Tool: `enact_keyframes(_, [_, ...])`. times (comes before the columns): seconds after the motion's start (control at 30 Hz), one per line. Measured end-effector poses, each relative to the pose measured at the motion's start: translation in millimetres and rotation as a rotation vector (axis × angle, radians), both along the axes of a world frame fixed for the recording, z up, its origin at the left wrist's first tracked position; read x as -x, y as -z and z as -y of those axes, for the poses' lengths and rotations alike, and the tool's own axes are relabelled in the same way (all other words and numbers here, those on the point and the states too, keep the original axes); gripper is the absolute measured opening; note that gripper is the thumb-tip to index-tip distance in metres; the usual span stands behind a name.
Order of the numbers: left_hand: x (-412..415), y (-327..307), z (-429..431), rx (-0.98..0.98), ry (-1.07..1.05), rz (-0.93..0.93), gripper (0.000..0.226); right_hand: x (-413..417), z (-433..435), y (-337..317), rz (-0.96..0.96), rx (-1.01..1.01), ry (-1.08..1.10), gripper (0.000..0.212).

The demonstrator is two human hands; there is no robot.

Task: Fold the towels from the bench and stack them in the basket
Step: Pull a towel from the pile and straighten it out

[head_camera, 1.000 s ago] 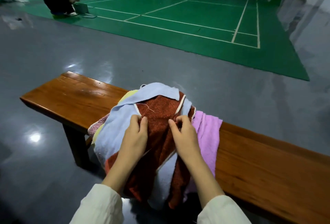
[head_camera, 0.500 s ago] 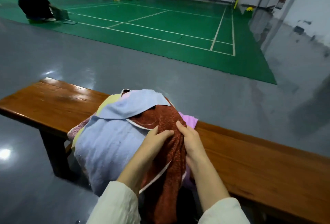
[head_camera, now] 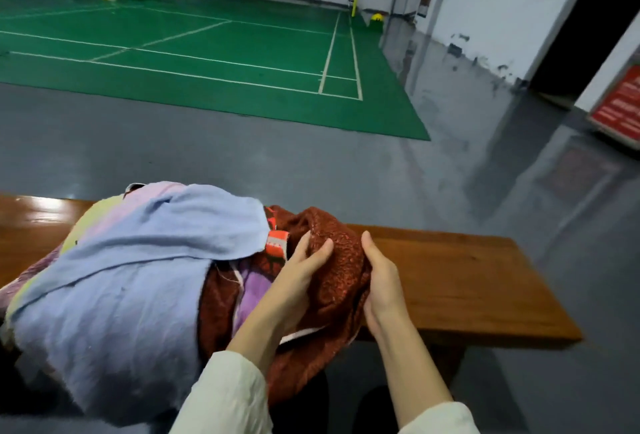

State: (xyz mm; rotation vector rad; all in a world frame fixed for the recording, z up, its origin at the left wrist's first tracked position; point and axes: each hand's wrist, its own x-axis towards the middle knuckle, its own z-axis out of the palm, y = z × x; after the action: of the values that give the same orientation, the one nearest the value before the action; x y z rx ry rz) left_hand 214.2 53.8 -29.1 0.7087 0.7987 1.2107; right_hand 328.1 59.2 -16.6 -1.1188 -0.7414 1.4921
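A blue towel [head_camera: 138,277] lay over the pile [head_camera: 86,222] at the left of the bench [head_camera: 467,277]. Just right of it the left hand [head_camera: 298,274] pinched the red towel [head_camera: 343,250], thumb on top. The right hand [head_camera: 381,281] gripped its right side, fingers hidden behind the cloth. Probably both held it to pull it free of the pile for folding. No basket was visible.
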Motion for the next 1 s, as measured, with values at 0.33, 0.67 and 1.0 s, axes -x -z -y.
enact_keyframes(0.33, [-36.1, 8.8, -1.9, -0.009, -0.026, -0.160, 0.040, -40.8, 9.1, 19.6, 0.210, -0.003, 0.119, 0.031])
enact_keyframes(0.67, [-36.0, -3.6, -8.3, -0.222, -0.003, -0.543, 0.019, -36.9, 1.4, 19.9, 0.129, 0.016, -0.089, 0.035])
enact_keyframes(1.0, [-13.2, -26.3, -4.0, -0.267, -0.051, -0.787, 0.019, -49.7, 16.6, 15.3, 0.145, 0.070, -0.140, 0.038])
